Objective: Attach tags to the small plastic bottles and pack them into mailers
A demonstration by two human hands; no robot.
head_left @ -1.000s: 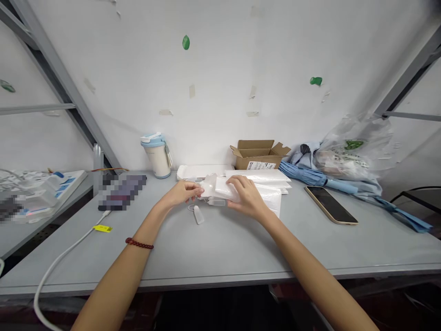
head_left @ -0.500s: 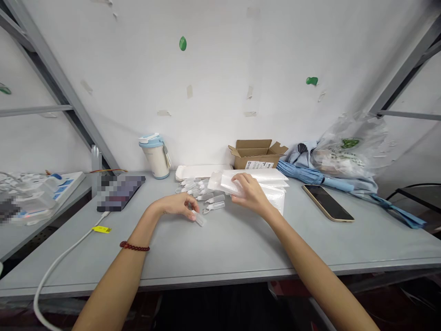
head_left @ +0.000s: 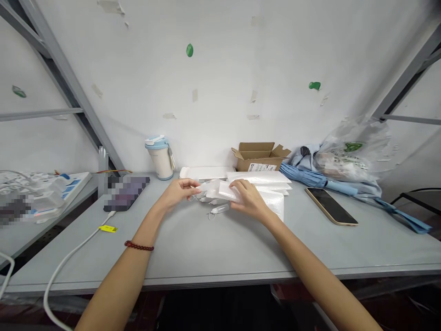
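My right hand (head_left: 248,198) grips a small clear plastic bag (head_left: 220,189) just above the grey table (head_left: 220,248). My left hand (head_left: 179,191) is closed in a pinch at the bag's left end, holding a small clear plastic bottle whose body is mostly hidden by the fingers and the bag. Several more small clear bottles (head_left: 217,209) lie on the table under and beside the bag. A pile of clear plastic bags (head_left: 272,197) lies just right of my right hand.
Behind stand a blue-lidded cup (head_left: 160,157), a white tray (head_left: 205,172) and an open cardboard box (head_left: 259,156). A phone (head_left: 330,205), a blue umbrella (head_left: 347,188) and a plastic bag (head_left: 351,151) lie at right. A dark device (head_left: 126,193) with a white cable (head_left: 69,262) lies at left.
My left hand picked up the bottle that lay in front of the pile and brought it up to the left end of the bag. My right hand kept hold of the bag.
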